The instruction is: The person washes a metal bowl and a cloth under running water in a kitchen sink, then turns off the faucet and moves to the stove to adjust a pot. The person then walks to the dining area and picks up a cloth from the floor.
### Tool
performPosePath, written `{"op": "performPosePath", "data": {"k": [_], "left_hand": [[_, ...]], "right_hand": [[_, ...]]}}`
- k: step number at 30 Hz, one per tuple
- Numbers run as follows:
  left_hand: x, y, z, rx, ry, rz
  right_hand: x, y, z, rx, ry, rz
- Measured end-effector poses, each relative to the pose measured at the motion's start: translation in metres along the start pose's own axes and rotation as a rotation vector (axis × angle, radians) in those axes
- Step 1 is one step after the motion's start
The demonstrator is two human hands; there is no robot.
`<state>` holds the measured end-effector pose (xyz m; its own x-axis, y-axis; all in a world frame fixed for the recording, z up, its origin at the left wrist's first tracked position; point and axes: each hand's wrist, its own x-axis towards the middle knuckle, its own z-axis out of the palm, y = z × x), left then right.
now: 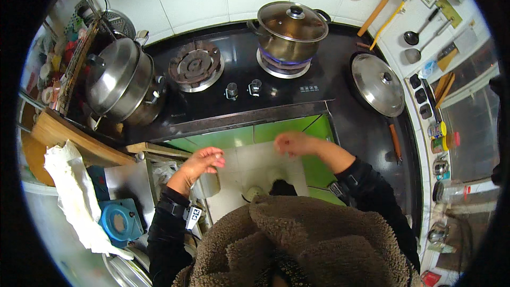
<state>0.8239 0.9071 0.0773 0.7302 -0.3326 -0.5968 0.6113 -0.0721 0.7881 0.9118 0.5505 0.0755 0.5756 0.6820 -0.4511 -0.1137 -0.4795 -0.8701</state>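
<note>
Both my hands hang in the air in front of the stove, above the floor, and touch nothing. My left hand (204, 160) has its fingers loosely curled, with no object seen in it. My right hand (293, 143) is blurred, and its fingers cannot be made out clearly. Beyond them lies a black glass gas cooktop (239, 105) with two control knobs. A lidded metal pot (293, 46) stands on the right burner over a blue flame. The left burner (196, 63) is unlit and bears nothing.
A lidded steel steamer pot (123, 83) stands at the left, near wooden boards (75, 139). On the right counter sits a lidded wok (377, 84) with a wooden handle. Ladles (411, 38) and other utensils hang on the tiled wall. Jars (438, 144) line the right ledge.
</note>
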Motion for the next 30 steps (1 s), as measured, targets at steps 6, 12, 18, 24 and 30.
{"op": "performPosePath", "data": {"k": [6,12,18,24,30], "left_hand": [[-0.016,-0.026,-0.028,-0.264,0.384,0.063],[-0.047,-0.074,-0.044,-0.512,0.668,0.112],[-0.053,-0.115,-0.031,-0.666,0.798,0.15],[-0.048,-0.139,-0.006,-0.743,0.848,0.135],[-0.049,-0.153,0.006,-0.778,0.908,0.123]], "right_hand": [[0.086,-0.002,-0.049,-0.248,0.493,-0.348],[0.139,-0.021,-0.063,-0.592,0.801,-0.29],[0.167,-0.022,-0.07,-0.83,0.833,-0.147],[0.192,-0.019,-0.076,-0.901,0.809,-0.084],[0.201,-0.02,-0.075,-0.9,0.816,-0.062]]}}
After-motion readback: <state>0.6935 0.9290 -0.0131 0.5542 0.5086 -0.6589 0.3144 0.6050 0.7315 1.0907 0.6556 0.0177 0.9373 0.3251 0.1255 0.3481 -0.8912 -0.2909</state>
